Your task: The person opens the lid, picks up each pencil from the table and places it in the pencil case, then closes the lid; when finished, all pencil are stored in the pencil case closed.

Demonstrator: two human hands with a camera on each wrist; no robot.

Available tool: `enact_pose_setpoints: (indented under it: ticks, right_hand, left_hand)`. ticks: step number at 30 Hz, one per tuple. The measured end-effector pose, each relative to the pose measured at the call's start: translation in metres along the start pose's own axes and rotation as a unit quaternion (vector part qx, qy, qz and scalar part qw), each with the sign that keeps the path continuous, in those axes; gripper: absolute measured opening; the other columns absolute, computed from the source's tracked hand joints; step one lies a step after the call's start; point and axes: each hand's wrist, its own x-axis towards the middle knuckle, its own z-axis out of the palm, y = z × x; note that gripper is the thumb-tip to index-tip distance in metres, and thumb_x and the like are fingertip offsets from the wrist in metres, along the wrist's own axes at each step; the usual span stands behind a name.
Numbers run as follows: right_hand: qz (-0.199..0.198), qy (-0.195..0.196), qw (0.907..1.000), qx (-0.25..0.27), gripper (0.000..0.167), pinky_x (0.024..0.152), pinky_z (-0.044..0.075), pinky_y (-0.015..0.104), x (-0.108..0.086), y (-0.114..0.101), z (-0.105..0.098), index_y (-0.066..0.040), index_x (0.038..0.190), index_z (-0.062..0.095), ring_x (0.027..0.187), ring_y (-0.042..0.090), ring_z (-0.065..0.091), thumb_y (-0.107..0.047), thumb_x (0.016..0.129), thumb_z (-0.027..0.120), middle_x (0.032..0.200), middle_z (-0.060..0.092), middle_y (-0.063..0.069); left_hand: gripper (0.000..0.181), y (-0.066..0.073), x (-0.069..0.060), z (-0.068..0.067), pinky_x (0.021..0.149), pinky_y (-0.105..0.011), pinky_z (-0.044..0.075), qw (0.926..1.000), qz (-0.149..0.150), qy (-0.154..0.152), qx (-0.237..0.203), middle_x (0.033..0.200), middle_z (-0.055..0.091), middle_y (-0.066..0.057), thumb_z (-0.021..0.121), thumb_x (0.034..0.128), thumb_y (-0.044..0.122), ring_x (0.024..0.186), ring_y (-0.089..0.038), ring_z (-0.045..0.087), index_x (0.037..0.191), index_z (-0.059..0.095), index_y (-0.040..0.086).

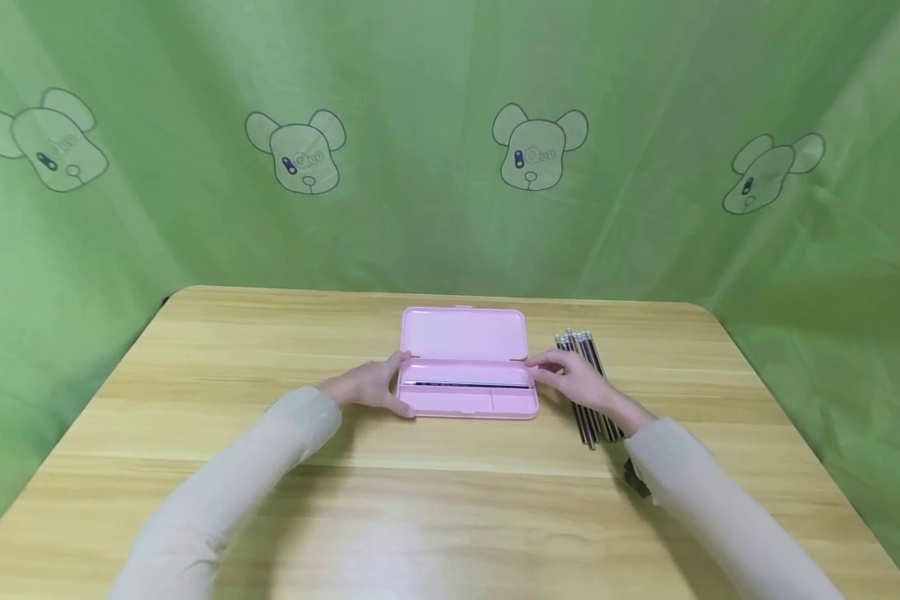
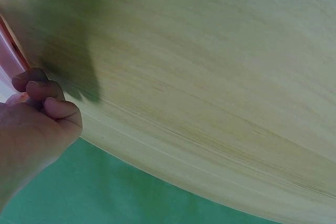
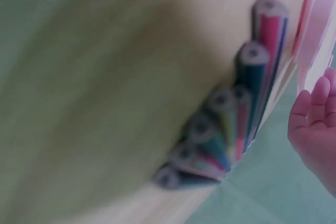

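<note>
An opened pink pencil case [image 1: 463, 335] lies on the table, lid folded back, with one dark pencil [image 1: 468, 385] lengthwise in its long compartment. My left hand [image 1: 370, 385] grips the case's left side, thumb near the front corner and fingers near the hinge; its curled fingers show beside the pink edge in the left wrist view. At the right rear corner, my right hand [image 1: 573, 382] touches the case with loosely bent fingers. Partly under that hand lies a bundle of pencils [image 1: 587, 421], whose ends [image 3: 220, 99] face the right wrist camera.
A small dark object [image 1: 636, 479] lies by the right sleeve, partly covered, too unclear to name. The wooden table [image 1: 390, 500] has rounded far corners. Behind it and at both sides hangs a green curtain [image 1: 420, 233] with mouse-like faces printed on it.
</note>
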Motion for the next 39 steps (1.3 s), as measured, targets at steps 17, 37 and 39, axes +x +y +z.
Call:
enact_pose_setpoints:
  ticks: [17, 37, 39]
  right_hand:
    - [0.061, 0.023, 0.9978, 0.012, 0.035, 0.07, 0.047, 0.021, -0.029, 0.034, -0.028, 0.006, 0.116, 0.056, 0.082, 0.016, 0.053, -0.015, 0.088, 0.059, 0.094, 0.06, 0.015]
    - [0.13, 0.016, 0.991, -0.026, 0.052, 0.065, 0.049, 0.036, -0.052, 0.062, -0.052, 0.01, 0.118, 0.05, 0.076, 0.026, 0.056, -0.034, 0.091, 0.054, 0.095, 0.058, 0.026]
    - [0.131, 0.005, 0.9908, -0.034, 0.054, 0.069, 0.048, 0.041, -0.052, 0.061, -0.052, 0.011, 0.117, 0.049, 0.079, 0.029, 0.056, -0.035, 0.09, 0.055, 0.096, 0.058, 0.026]
  left_hand:
    - [0.104, -0.004, 0.004, 0.001, 0.107, -0.044, 0.026, 1.0, 0.002, -0.003, -0.002, 0.139, 0.034, -0.027, 0.077, 0.0706, 0.037, 0.128, -0.037, 0.034, 0.146, 0.012, 0.007]
    - [0.103, -0.001, 0.002, 0.001, 0.107, -0.045, 0.027, 0.9999, -0.003, -0.003, 0.013, 0.138, 0.035, -0.028, 0.076, 0.0714, 0.039, 0.127, -0.039, 0.036, 0.146, 0.011, 0.008]
    - [0.103, -0.002, 0.002, 0.001, 0.107, -0.045, 0.027, 0.9999, -0.001, -0.002, 0.012, 0.138, 0.035, -0.028, 0.076, 0.0714, 0.038, 0.127, -0.039, 0.036, 0.145, 0.011, 0.007]
